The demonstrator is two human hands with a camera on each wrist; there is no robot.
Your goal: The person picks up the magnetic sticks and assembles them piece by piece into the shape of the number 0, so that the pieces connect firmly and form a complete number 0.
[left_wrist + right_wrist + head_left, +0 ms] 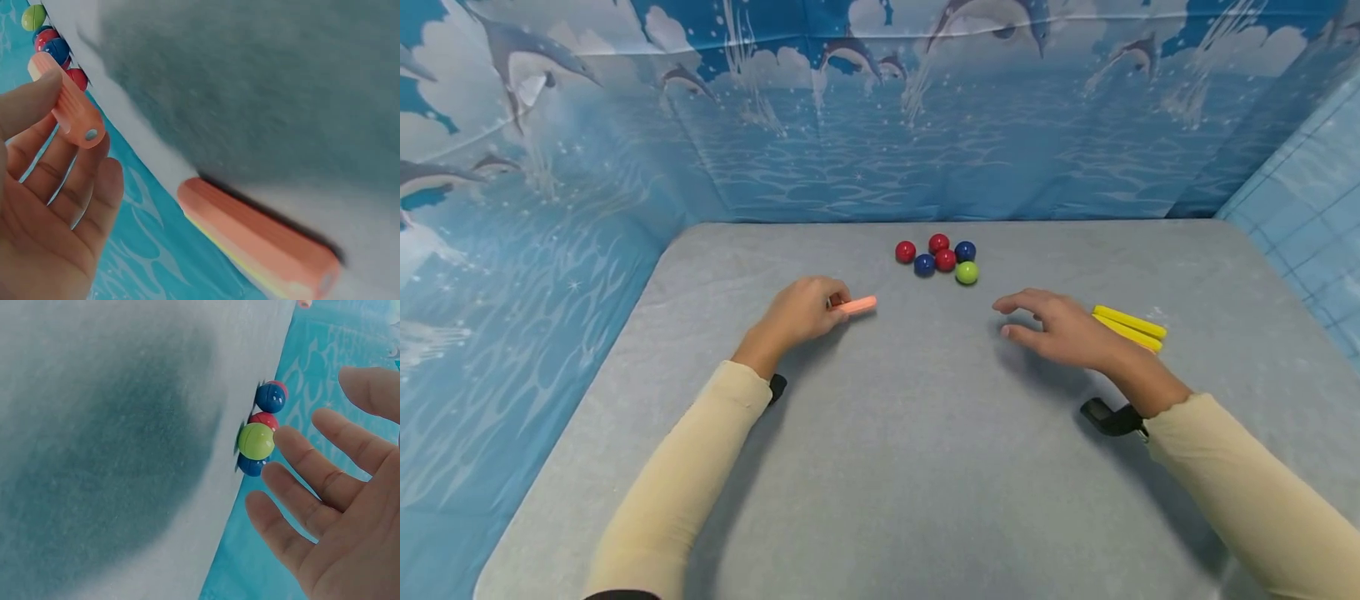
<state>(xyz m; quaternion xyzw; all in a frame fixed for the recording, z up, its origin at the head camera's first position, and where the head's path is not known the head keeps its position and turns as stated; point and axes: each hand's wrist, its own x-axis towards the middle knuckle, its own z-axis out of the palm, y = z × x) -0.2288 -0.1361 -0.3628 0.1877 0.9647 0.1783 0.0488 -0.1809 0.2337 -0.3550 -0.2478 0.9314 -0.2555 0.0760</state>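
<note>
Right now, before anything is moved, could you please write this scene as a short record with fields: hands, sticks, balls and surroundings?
left hand: pinches an orange stick
right hand: holds nothing, fingers apart
yellow sticks: two, side by side, next to the right hand
other orange stick: lies on the table, seen in the left wrist view
balls: three red, two blue, one green; grouped toward the far edge
table colour: grey
backdrop: blue cloth with dolphins
</note>
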